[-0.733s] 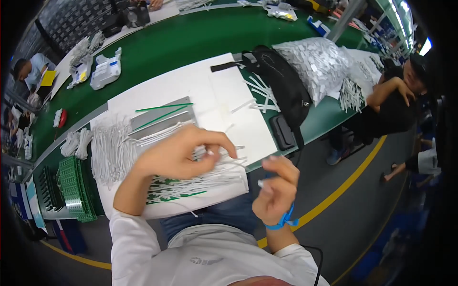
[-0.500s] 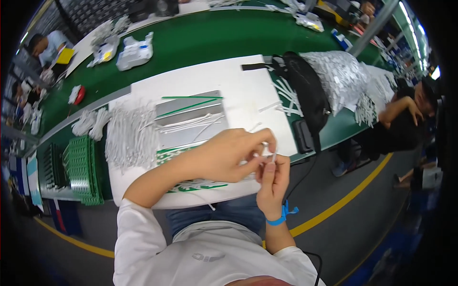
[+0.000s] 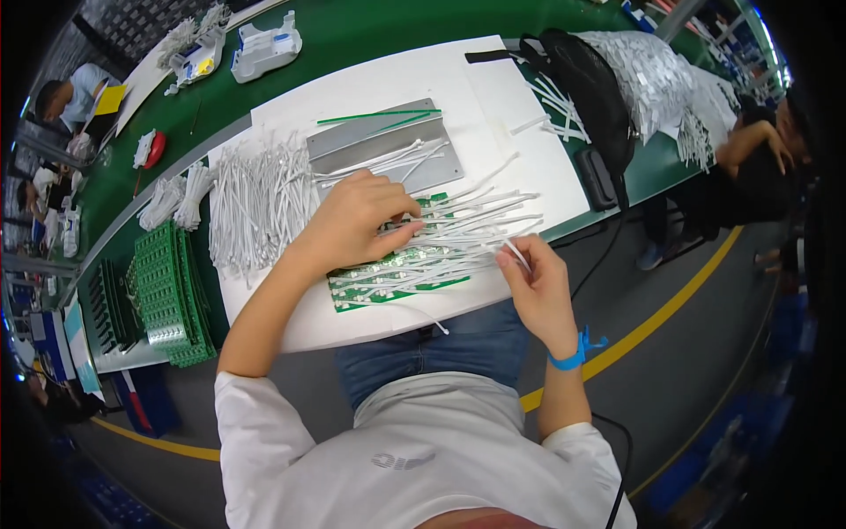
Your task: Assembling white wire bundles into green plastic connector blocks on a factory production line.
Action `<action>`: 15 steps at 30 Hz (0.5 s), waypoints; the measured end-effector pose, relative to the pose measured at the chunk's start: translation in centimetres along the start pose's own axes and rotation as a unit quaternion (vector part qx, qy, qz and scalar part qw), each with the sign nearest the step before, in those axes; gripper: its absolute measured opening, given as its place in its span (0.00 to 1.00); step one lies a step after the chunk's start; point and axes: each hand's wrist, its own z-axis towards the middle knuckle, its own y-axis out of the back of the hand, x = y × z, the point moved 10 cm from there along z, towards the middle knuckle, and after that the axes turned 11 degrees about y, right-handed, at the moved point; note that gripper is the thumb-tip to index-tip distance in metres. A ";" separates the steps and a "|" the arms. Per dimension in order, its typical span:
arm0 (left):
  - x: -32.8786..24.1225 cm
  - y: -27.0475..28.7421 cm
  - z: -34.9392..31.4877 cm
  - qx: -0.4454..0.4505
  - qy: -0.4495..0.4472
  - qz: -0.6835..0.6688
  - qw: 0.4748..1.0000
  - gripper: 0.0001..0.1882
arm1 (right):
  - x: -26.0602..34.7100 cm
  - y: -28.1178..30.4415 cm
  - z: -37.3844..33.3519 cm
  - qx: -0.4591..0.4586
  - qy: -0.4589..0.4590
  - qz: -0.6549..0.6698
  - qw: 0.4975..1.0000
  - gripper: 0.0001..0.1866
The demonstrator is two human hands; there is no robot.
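Note:
My left hand (image 3: 368, 216) is over a green circuit board panel (image 3: 352, 294), fingers curled and thumb close to the index finger. What lies between those fingertips is too small to make out. Many white cables (image 3: 476, 220) run across the board, their ends pointing right toward my right hand (image 3: 539, 286). That hand, with a blue strap (image 3: 577, 349) on its wrist, pinches the end of a white cable (image 3: 513, 250) beyond the board's right side. Behind the board sits a grey metal fixture (image 3: 361, 141) with green strips and a few white cables on it.
A large heap of white cables (image 3: 256, 207) lies left of the fixture. Stacked green circuit panels (image 3: 167, 286) stand farther left. On the right are a black bag (image 3: 590, 97), a black power bank-like box (image 3: 597, 179) and a silvery bag (image 3: 639, 79). A person sits at the far right.
My hands were together in front of the board and have parted: the left moved left over the board, the right moved right and slightly down. The view has shifted, uncovering the cables on the board.

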 end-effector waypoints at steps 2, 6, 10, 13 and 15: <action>0.1 -1.1 -0.7 -0.005 -0.040 0.050 0.998 0.08 | 1.2 -0.2 0.9 -0.014 0.042 -0.032 0.999 0.04; 0.0 -2.2 -1.3 -0.015 -0.058 0.073 0.996 0.12 | 2.5 -1.3 2.3 -0.007 0.102 -0.134 0.986 0.04; -1.9 -1.5 -2.0 -0.031 -0.068 0.049 0.996 0.16 | 2.0 -2.3 2.3 0.004 0.097 -0.098 0.990 0.06; -2.8 -2.1 -2.3 -0.054 -0.114 0.036 0.991 0.18 | 2.8 -2.0 1.1 0.011 0.085 -0.079 0.993 0.05; -3.0 -3.4 -4.0 -0.037 -0.138 0.051 0.988 0.18 | 2.3 -2.1 -1.6 0.040 0.057 -0.150 0.986 0.07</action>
